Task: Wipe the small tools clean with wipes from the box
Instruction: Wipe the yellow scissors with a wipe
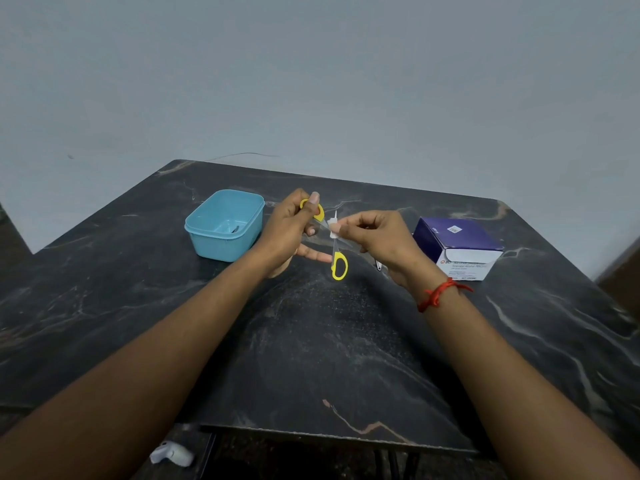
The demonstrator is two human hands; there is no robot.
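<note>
- The left hand [291, 230] is gripping the scissors [338, 266] by the far yellow handle loop, with fingers curled round it. The blades are standing open in the air above the middle of the table [329, 358].
- The right hand [377, 237] is pinching a small white wipe [334, 226] between thumb and fingertips and pressing it onto one blade, near the pivot.
- Judging from this, the wiping of the scissors is under way and not finished; I cannot tell how much of either blade is already clean.
- A small metal tool [379, 265] is lying on the table just beside the right wrist, partly hidden, and probably waiting its turn.
- Something dark is lying inside the blue tub [225, 226] at the left; it is too small to identify.
- The purple-and-white box [457, 244] of wipes is sitting at the right, within easy reach, so fresh wipes are probably at hand.
- A red thread [438, 294] is circling the right wrist.
- Nothing is blocking the hands, though the open blade tips are pointing close to the right fingers, which calls for care.
</note>
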